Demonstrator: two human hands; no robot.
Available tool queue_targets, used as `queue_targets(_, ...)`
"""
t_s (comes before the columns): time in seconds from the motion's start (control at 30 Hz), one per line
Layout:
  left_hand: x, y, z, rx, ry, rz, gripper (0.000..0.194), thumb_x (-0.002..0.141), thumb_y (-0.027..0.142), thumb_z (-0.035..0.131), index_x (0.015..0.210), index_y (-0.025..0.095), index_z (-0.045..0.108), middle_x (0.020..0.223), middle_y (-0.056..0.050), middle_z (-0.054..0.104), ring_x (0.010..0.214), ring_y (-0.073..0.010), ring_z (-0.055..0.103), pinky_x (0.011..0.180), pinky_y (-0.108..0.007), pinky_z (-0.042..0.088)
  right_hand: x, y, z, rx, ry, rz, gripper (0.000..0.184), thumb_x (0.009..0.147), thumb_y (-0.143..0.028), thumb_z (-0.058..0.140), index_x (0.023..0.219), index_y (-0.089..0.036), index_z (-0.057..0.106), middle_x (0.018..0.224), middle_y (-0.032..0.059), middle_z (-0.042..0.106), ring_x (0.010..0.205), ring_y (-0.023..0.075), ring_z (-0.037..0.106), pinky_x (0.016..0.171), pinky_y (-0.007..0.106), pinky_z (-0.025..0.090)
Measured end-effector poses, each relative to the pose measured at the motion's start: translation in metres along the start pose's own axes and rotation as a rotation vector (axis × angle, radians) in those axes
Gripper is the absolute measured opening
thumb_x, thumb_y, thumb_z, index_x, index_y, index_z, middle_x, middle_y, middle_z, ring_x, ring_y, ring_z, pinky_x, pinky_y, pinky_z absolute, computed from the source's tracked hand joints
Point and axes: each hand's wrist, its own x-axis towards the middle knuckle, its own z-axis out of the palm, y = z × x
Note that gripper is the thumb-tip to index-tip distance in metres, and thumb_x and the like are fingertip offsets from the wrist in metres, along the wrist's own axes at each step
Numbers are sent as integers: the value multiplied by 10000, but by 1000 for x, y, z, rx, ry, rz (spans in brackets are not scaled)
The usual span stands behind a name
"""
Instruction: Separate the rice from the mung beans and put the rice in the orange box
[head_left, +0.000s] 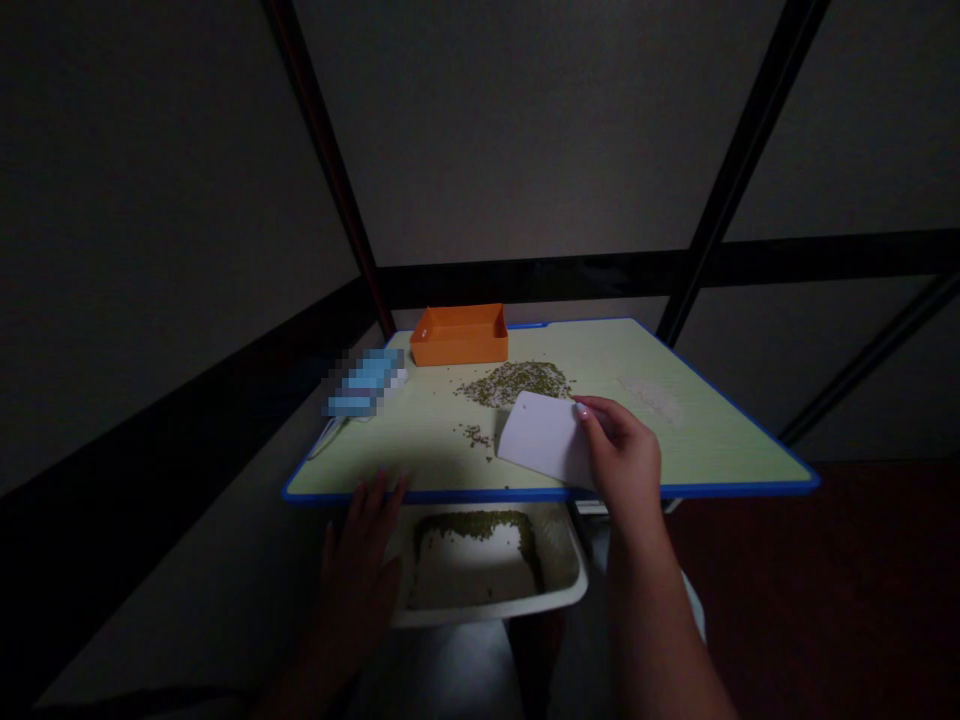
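My right hand (626, 460) pinches a flat white sheet with rounded corners, a card-like scraper (544, 435), between thumb and fingers. The sheet stands tilted over the near part of the table. Just beyond it spreads a patch of small green beans (517, 382), with a few strays (476, 436) to its left. Below the table's front edge is a whitish tray (570, 580) with more green beans along its far and side walls. At the tray's left side my left hand (360, 560) has its fingers stretched and apart; whether it touches the rim is unclear.
On the pale green, blue-edged table (720, 440) an orange open box (459, 348) stands at the back left. A blurred blue item (367, 380) with a white cable lies at the left edge. White grains (652, 398) are scattered at right. Grey wall panels surround the table.
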Motion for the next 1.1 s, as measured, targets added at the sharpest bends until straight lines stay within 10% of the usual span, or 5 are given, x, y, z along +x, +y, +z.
queue_targets(1.1,3,-19,14,90,111,159,618,936,254,208,1458,501,-9,1622,12,125,1509,-270,95,1114,-729,318,4,5,24,78,-44,-15,203,834,-301,585,912,-195,739,942,74,788,925,220,713,867,352,529)
